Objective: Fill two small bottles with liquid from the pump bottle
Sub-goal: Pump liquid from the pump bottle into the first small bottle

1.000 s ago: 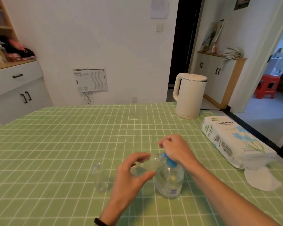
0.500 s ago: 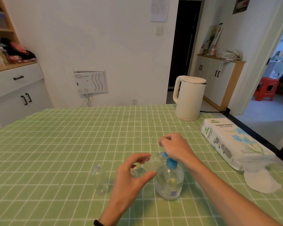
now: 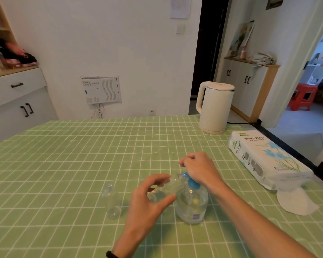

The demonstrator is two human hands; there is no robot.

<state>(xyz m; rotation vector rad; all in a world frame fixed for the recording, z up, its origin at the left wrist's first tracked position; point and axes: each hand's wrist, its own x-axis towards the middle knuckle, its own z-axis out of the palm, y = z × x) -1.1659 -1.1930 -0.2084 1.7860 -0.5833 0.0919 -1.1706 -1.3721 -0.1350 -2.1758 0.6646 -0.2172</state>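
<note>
Tilting a small clear plastic bottle point(image 3: 161, 190) in my left hand point(image 3: 149, 200), fingers closed round it, I keep its mouth at the spout so liquid lands inside. My right hand point(image 3: 199, 169) curls over the clear blue-topped pump bottle point(image 3: 191, 203); the second small clear bottle point(image 3: 112, 202) waits upright on the green checked tabletop point(image 3: 63, 164).

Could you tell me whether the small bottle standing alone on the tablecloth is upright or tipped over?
Upright. The small clear bottle stands on its base on the green tablecloth, neck pointing up, untouched by either hand.
</note>
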